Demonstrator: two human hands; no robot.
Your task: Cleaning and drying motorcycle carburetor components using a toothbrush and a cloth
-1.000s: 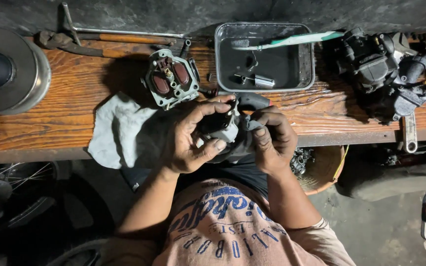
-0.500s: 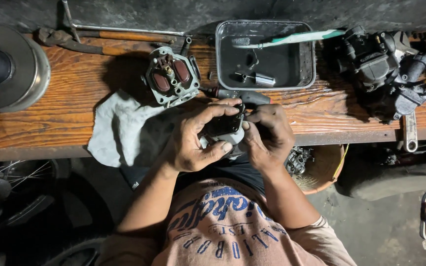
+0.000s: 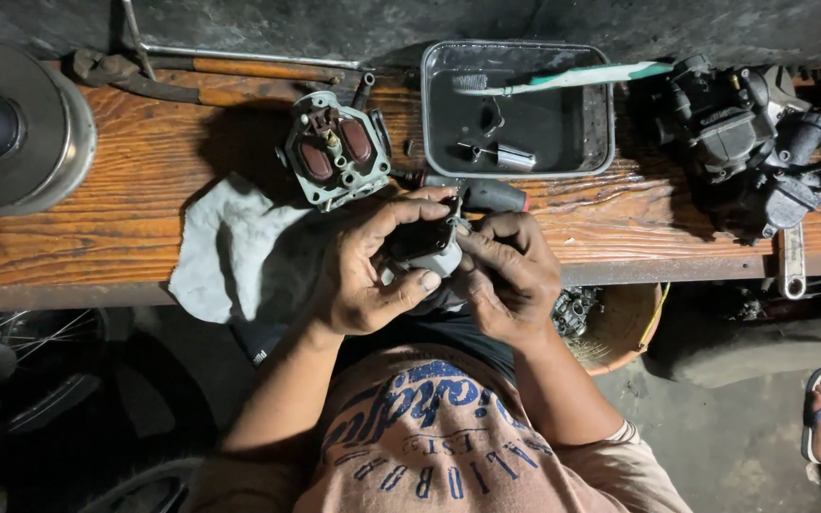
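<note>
Both hands meet at the near edge of the wooden bench (image 3: 125, 209), gripping a small grey metal part (image 3: 427, 252) between them. The left hand (image 3: 368, 271) curls its fingers over the part's top, thumb pressed beneath; the right hand (image 3: 510, 275) pinches its right side with bunched fingertips. At 11 o'clock from the part lies a carburettor body (image 3: 336, 150), at 9 o'clock a pale rag (image 3: 230, 249), at 1 o'clock a metal tray (image 3: 601, 104) holding a toothbrush (image 3: 563, 79), at 3 o'clock a dark engine assembly (image 3: 743, 133)
</note>
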